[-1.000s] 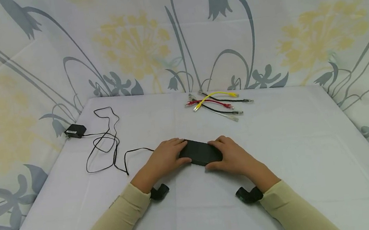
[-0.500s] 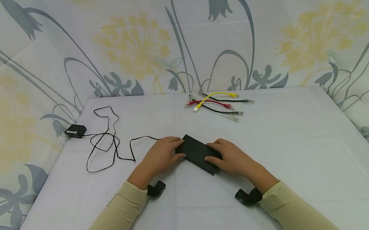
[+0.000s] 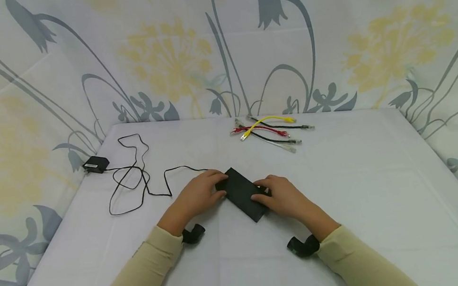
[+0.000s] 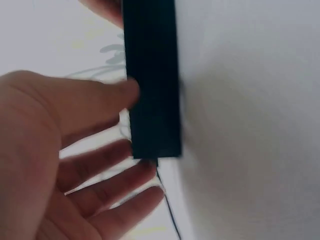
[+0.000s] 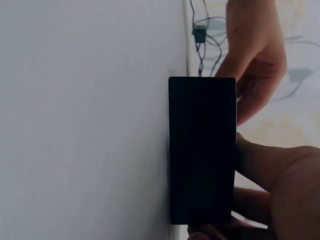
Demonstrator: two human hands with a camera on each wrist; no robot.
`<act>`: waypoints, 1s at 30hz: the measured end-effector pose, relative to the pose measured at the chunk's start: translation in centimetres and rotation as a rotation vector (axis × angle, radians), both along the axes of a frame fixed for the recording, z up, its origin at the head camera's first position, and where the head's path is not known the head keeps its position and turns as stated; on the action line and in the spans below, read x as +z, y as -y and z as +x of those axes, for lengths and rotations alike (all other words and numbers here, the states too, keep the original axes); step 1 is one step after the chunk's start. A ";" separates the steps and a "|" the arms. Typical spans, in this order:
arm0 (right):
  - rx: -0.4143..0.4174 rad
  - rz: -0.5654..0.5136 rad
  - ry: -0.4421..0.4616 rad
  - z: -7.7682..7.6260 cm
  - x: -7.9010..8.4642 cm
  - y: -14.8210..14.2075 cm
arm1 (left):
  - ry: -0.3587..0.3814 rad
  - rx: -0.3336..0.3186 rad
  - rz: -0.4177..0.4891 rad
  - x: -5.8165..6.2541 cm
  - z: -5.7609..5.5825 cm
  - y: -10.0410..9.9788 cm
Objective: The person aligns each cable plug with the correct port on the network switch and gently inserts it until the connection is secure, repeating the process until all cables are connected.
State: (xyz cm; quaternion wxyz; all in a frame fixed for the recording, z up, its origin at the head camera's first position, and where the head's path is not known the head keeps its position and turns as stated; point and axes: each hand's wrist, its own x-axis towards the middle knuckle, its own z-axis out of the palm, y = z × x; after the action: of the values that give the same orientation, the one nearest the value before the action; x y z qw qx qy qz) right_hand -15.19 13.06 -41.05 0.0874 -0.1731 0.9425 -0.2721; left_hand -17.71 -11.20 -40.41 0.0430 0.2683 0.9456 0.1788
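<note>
Between both hands is a flat black rectangular device (image 3: 241, 195), turned diagonally at the middle of the white table. My left hand (image 3: 196, 195) holds its far left end; in the left wrist view the thumb (image 4: 112, 97) lies on its edge and the other fingers are near the end where a thin black cable (image 4: 170, 202) comes out. With the thumb on top and the fingers around the far side, my right hand (image 3: 284, 197) grips the opposite end. The right wrist view shows one broad face of the device (image 5: 202, 150); no ports can be made out.
The cable runs in loose loops to a black power adapter (image 3: 96, 164) at the table's left edge. Several short network cables, among them a yellow cable (image 3: 271, 118) and a red cable (image 3: 263, 128), lie crossed at the back. A patterned curtain (image 3: 170, 50) stands behind.
The device has been turned clockwise from nearly crosswise to diagonal, its near right end now closer to me. Its cable has shifted back and right with it. Both hands keep hold.
</note>
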 end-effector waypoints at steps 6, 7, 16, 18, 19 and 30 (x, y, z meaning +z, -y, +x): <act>-0.083 0.010 0.019 -0.2 0.0 1.0 | 0.112 -0.043 -0.115 1.1 1.0 -0.9; -0.097 0.010 0.022 -0.3 -0.1 1.1 | 0.135 -0.044 -0.133 1.2 1.1 -1.1; -0.134 -0.019 0.075 -0.5 -0.1 2.1 | 0.208 -0.011 -0.130 1.3 2.4 -2.2; -0.133 -0.015 0.086 -0.6 -0.1 2.4 | 0.206 -0.006 -0.129 1.2 2.6 -2.3; -0.132 -0.014 0.092 -0.6 -0.1 2.6 | 0.205 -0.002 -0.130 1.1 2.7 -2.4; -0.116 -0.016 0.136 -1.2 -0.4 5.0 | 0.150 0.002 -0.121 0.3 2.5 -2.1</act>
State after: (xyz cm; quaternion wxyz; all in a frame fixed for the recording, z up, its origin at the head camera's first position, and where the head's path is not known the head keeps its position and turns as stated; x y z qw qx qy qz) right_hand -16.43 8.02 -41.44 0.1340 -0.1000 0.9406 -0.2955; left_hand -15.21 -9.08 -40.08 0.1297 0.2499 0.9492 0.1408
